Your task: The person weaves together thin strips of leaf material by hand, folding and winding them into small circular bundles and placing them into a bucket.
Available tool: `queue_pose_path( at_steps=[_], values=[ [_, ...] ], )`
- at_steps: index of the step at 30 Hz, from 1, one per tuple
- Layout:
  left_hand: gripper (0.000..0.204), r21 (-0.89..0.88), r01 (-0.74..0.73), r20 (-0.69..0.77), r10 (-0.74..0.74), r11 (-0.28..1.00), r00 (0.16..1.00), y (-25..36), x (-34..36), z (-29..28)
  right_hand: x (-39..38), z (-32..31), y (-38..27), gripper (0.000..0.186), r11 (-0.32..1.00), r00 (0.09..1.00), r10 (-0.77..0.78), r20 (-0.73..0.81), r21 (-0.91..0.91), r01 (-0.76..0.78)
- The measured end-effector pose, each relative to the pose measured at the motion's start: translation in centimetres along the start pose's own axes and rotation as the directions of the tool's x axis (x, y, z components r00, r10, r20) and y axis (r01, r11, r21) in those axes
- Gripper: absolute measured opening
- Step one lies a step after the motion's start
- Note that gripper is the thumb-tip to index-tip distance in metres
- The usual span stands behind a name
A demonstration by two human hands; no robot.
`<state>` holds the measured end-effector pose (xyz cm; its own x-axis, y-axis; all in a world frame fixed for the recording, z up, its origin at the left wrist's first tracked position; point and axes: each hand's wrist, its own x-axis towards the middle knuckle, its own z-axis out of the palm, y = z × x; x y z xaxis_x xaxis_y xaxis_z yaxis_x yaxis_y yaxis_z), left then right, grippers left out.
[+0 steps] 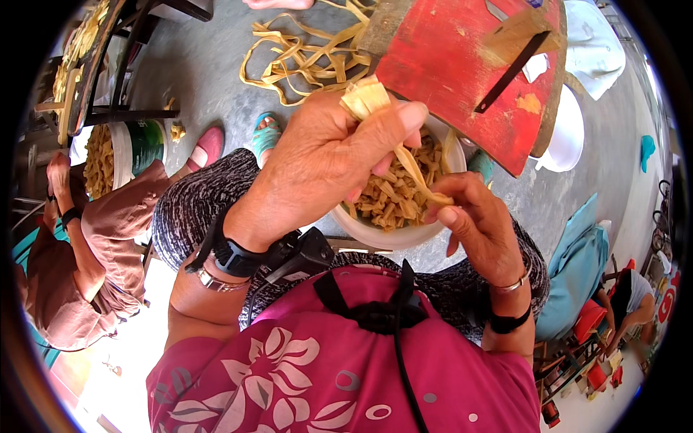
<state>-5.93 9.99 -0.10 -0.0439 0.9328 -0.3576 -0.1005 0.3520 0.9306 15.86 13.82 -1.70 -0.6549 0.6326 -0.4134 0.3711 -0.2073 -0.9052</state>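
Note:
My left hand [317, 159] is closed in a pinch on a pale yellow flat strip [366, 99], folded into a small block at its upper end. From there the strip runs down to my right hand [480, 224], whose fingertips pinch its lower part. Beneath both hands stands a white bucket [386, 237] between my knees. It holds many small folded pieces [393, 195] of the same yellow-brown strip, partly hidden by my left hand.
Long loose strips [303, 54] lie on the grey floor ahead. A red board [440, 65] with a dark blade [512, 72] stands at the far right, beside a white basin [567, 137]. Another person [101, 260] sits at left near a bucket [133, 155] of pieces; someone else is at far right.

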Motion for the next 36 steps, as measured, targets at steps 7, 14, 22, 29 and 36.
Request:
queue_pose_path(
  at_steps=[7, 14, 22, 29, 36],
  values=[
    [0.025, -0.099, -0.013, 0.151, 0.028, 0.995, 0.988, -0.2, 0.1, 0.7, 0.9, 0.4, -1.7, 0.029, 1.000, 0.996, 0.027, 0.083, -0.008, -0.027],
    [0.015, -0.025, -0.119, 0.123, 0.121, 0.993, 0.985, -0.4, 0.1, 1.3, 0.7, 0.4, -0.6, 0.025, 0.928, 0.952, -0.299, -0.061, -0.252, 0.276],
    [0.010, -0.170, -0.148, 0.085, 0.164, 0.974, 0.983, 1.0, 0.2, 1.4, -0.9, -1.9, -1.9, 0.021, 0.844, 0.893, -0.439, -0.098, -0.387, 0.372],
    [0.011, -0.094, -0.226, -0.008, 0.226, 0.970, 0.974, 2.0, 1.3, 2.8, -0.7, -2.5, -2.9, 0.019, 0.859, 0.871, -0.425, -0.248, -0.414, 0.301],
    [0.010, -0.088, -0.365, -0.007, 0.366, 0.927, 0.931, 5.5, 4.3, 3.9, 1.3, -5.1, -5.1, 0.019, 0.685, 0.697, -0.632, -0.340, -0.666, 0.297]
  ],
)
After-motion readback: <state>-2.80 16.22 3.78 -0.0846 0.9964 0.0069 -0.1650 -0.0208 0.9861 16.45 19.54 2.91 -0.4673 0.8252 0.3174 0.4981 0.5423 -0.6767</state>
